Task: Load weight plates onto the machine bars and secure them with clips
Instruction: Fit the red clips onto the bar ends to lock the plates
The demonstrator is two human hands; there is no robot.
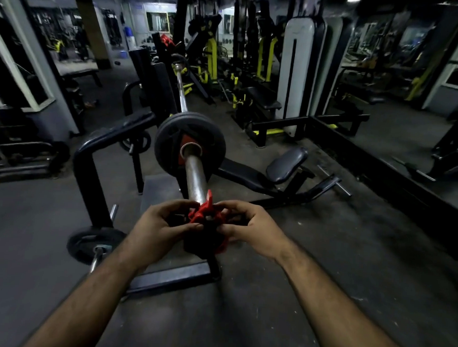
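A steel barbell sleeve [196, 175] points toward me from a bench rack. Black weight plates [168, 141] with a red hub mark sit on it, well up the sleeve. A red and black clip [204, 212] is at the near tip of the sleeve. My left hand [156, 225] pinches its left side and my right hand [249, 227] grips its right side. The red lever sticks up between my fingers. The clip's lower part is dark and partly hidden by my hands.
A second bar with a black plate [91, 241] lies low at the left by the rack's frame [90, 171]. An adjustable bench [284, 165] stands to the right. Machines with yellow frames [211, 58] fill the back. The floor is dark rubber.
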